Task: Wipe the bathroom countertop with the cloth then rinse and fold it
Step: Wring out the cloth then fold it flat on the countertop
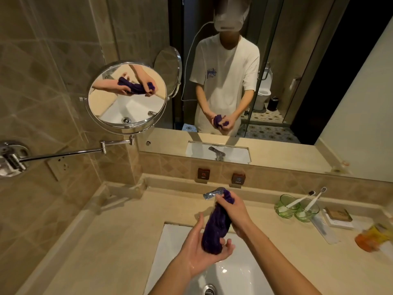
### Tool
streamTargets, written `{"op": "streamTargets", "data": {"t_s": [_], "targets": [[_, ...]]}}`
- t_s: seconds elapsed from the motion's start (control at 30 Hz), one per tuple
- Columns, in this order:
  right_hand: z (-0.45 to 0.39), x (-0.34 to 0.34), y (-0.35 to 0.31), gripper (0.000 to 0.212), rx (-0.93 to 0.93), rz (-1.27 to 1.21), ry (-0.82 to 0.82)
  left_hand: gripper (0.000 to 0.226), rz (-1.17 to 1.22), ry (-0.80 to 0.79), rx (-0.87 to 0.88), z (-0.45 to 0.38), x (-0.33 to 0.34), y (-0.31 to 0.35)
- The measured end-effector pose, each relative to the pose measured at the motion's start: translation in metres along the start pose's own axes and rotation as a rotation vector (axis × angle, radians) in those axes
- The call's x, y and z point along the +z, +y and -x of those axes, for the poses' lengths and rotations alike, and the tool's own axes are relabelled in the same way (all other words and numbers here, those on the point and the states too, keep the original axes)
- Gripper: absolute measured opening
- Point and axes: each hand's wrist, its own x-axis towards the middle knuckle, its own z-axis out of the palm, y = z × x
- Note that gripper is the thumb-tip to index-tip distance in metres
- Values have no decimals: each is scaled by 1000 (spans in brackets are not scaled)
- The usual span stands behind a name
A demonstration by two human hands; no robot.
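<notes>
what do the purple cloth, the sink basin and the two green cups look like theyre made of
Purple cloth: soft woven or terry fabric, wrung into a wrinkled twist.
Sink basin: probably glazed white ceramic, smooth with glossy highlights.
Green cups: clear tinted glass or hard plastic; the toothbrushes show through the walls.

There are two hands, the left hand (198,250) and the right hand (231,207), one purple cloth (214,228), one sink (170,252), one tap (212,193), two green glass cups (286,206), two toothbrushes (299,201), two little signs (203,173) and one round mirror (127,94).
</notes>
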Motion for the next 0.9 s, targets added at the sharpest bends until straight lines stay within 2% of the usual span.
{"op": "streamTargets", "data": {"t_s": [0.07, 0.13, 0.2, 0.3, 0.37, 0.4, 0.47, 0.53, 0.6, 0.7, 0.73, 0.77, 0.83, 0.9], "targets": [[19, 2, 1, 9, -224, 261, -129, 82, 63, 47, 83, 0, 2, -2], [37, 1, 6, 16, -420, 563, -269, 80, 20, 54, 154, -1, 3, 1], [53, 0, 15, 39, -603, 901, -353, 79, -54, 42, 169, 1, 3, 8], [76, -3, 20, 82, -640, 1160, -430, 71, -193, 59, 135, 0, 0, 19], [86, -7, 17, 95, -609, 1108, -516, 73, -193, 51, 71, -1, 1, 22], [88, -10, 14, 100, -537, 1001, -568, 81, -195, 53, 51, 0, 1, 22], [89, -19, 5, 101, -291, 612, -628, 99, -220, 81, 48, 4, -2, 23], [89, -31, -6, 93, -204, 356, -596, 107, -277, 66, 23, 9, 0, 28], [87, -43, -15, 95, -377, 531, -595, 99, -371, -22, -4, 18, 11, 33], [78, -48, -15, 115, -740, 1292, -604, 64, -473, -196, -87, 34, 33, 41], [75, -45, -15, 114, -894, 1401, -535, 57, -497, -246, -132, 37, 39, 43], [71, -43, -16, 103, -1069, 1384, -462, 55, -526, -288, -189, 40, 46, 47], [63, -38, -18, 65, -1373, 1153, -344, 52, -639, -343, -311, 42, 58, 54], [55, -32, -27, 47, -1533, 1044, -293, 49, -819, -392, -430, 42, 71, 62]]}}
